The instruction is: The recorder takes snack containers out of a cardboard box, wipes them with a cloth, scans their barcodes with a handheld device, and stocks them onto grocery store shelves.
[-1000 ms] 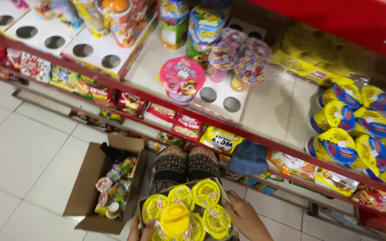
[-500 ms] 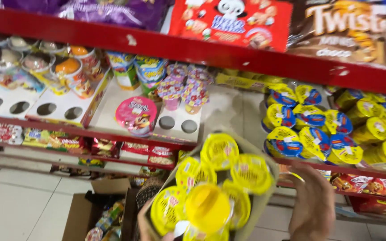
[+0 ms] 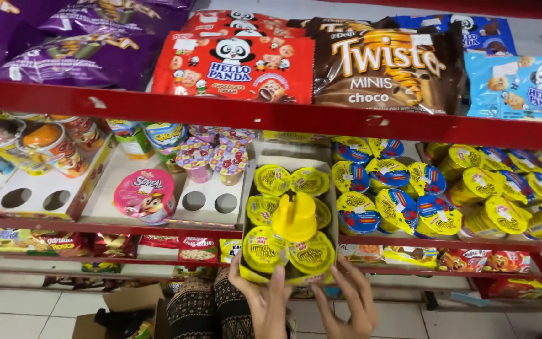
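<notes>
Yellow cups (image 3: 286, 220) are sitting above the fingers (image 3: 277, 285); a red shelf (image 3: 221, 113) is showing higher up.

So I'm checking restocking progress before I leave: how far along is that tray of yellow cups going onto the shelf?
Done: the tray of yellow cups is lifted to the middle shelf, its far end in the gap beside the yellow and blue cups.
In hand: the left hand and right hand grip its near edge, which overhangs the shelf front.
Left: the floor box shows more goods.
</notes>
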